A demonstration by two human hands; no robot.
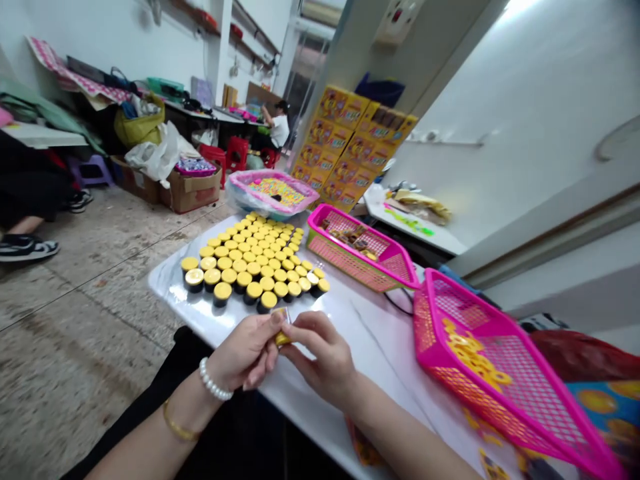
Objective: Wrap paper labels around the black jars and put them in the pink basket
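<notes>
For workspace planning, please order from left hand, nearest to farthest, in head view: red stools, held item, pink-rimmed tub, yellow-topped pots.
1. Held item, in the left hand
2. Yellow-topped pots, just ahead
3. Pink-rimmed tub, beyond the pots
4. Red stools, left background

Printed lettering (379,148) on the stacked yellow boxes (324,159), too small and blurred for any sure reading

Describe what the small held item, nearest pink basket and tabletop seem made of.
Held item: perhaps plastic; yellow patch visible, finish unclear.
Basket: likely molded plastic, semi-gloss, with regular holes.
Tabletop: glossy with reflections and grey veins; stone or laminate, unclear.
</notes>
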